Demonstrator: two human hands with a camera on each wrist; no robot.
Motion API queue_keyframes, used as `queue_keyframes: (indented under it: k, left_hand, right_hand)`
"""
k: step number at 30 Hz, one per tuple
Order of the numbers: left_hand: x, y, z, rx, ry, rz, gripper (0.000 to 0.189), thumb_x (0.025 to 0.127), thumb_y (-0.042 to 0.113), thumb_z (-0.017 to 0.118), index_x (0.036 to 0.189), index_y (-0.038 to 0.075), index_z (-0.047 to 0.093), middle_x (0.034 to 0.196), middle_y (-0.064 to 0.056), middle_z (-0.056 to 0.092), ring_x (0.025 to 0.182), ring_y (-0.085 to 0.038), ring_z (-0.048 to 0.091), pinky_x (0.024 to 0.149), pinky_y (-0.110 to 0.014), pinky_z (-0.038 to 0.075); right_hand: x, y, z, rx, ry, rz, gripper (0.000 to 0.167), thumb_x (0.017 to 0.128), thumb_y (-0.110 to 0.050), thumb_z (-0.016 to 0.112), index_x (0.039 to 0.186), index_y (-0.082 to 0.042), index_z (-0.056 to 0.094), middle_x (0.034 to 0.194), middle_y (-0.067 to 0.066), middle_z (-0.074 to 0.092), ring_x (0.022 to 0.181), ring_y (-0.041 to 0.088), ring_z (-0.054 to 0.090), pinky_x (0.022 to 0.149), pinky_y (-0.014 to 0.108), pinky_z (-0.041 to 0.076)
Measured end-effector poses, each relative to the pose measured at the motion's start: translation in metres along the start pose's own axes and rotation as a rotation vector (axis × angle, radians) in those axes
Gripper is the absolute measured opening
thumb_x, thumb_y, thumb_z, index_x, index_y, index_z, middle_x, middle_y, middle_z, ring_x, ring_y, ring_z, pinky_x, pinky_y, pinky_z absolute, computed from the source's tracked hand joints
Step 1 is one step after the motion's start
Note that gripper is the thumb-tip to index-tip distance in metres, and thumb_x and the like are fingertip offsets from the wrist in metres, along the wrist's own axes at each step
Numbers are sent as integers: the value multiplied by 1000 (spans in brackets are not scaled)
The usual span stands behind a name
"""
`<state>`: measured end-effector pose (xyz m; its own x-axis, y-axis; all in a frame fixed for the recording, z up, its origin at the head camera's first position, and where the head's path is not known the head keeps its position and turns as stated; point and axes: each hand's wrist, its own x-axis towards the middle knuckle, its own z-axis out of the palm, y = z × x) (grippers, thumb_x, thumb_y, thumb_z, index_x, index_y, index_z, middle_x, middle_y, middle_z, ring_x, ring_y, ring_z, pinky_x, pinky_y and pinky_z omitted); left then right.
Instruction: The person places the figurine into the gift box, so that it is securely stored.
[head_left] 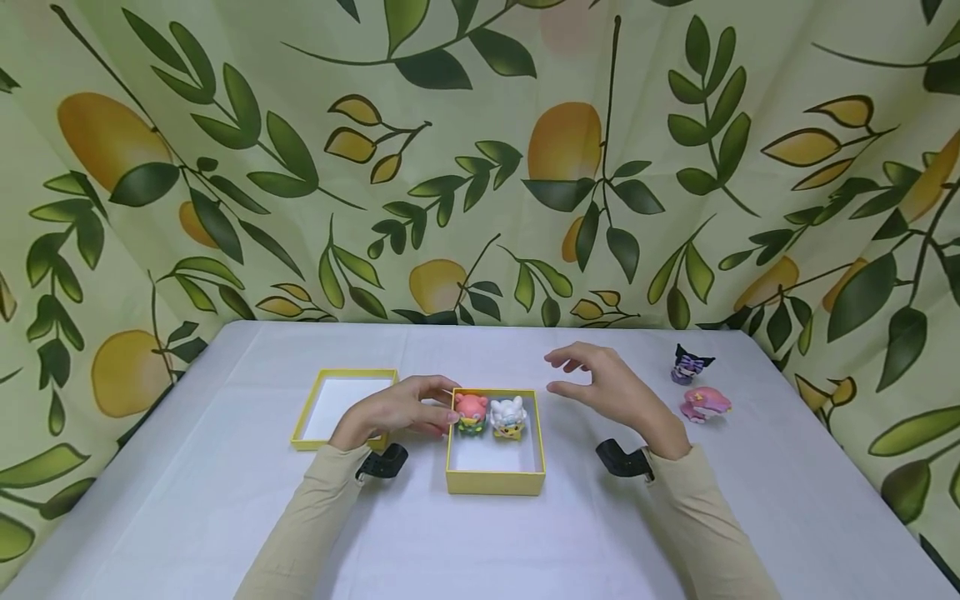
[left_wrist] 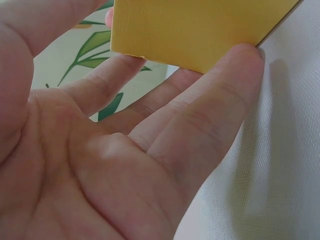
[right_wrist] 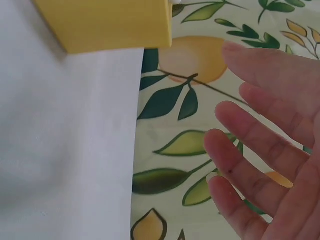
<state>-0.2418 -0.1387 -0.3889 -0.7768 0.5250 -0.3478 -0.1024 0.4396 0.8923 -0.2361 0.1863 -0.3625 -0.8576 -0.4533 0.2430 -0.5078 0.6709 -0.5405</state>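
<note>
A yellow box point(head_left: 495, 483) with a white inside stands on the table in front of me. In its far part sit two small figurines side by side, a pink one point(head_left: 471, 413) at the left and a white one point(head_left: 508, 418) beside it. My left hand point(head_left: 401, 408) holds the box by its left side, thumb tip at the rim by the pink figurine. In the left wrist view, fingertips point(left_wrist: 245, 55) lie against the yellow outer wall. My right hand point(head_left: 611, 387) hovers to the right of the box, fingers spread loosely and holding nothing.
A shallow yellow-edged lid point(head_left: 322, 408), white inside, lies left of the box, partly behind my left hand. At the far right stand a black-and-purple figurine point(head_left: 688, 365) and a pink figurine point(head_left: 706, 404). A leaf-patterned curtain point(head_left: 465, 208) hangs behind the white-covered table point(head_left: 600, 542).
</note>
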Motion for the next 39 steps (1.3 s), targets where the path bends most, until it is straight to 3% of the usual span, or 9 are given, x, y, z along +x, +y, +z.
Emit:
queue_keyframes:
  k: [5, 12, 27, 39]
  left_hand:
    - [0, 0, 0, 10, 0, 2, 56, 92, 19, 71, 140, 2, 48, 135, -20, 56, 95, -19, 68, 90, -35, 60]
    - [0, 1, 1, 13, 4, 4, 57, 92, 18, 71, 141, 2, 47, 135, -20, 56, 92, -19, 68, 90, -35, 60]
    - [-1, 2, 1, -1, -2, 11, 57, 92, 18, 70, 141, 1, 47, 135, -21, 55, 93, -19, 68, 90, -35, 60]
    - [-1, 2, 1, 3, 5, -1, 55, 92, 17, 71, 141, 3, 48, 134, -19, 56, 95, -18, 67, 90, -35, 60]
  right_hand:
    - [-8, 7, -4, -6, 12, 15, 36, 88, -18, 76, 120, -6, 67, 111, 11, 70, 103, 33, 66, 92, 53, 54]
    - [-18, 15, -12, -63, 35, 48, 38, 87, -20, 76, 121, -6, 66, 113, 11, 70, 104, 29, 65, 92, 52, 54]
    - [-44, 27, -36, -125, 141, 9, 34, 84, -13, 79, 115, -3, 68, 112, 13, 72, 98, 29, 66, 84, 51, 55]
    - [-60, 39, -43, -164, 146, 47, 36, 83, -14, 80, 116, -4, 68, 115, 14, 71, 101, 31, 65, 82, 49, 53]
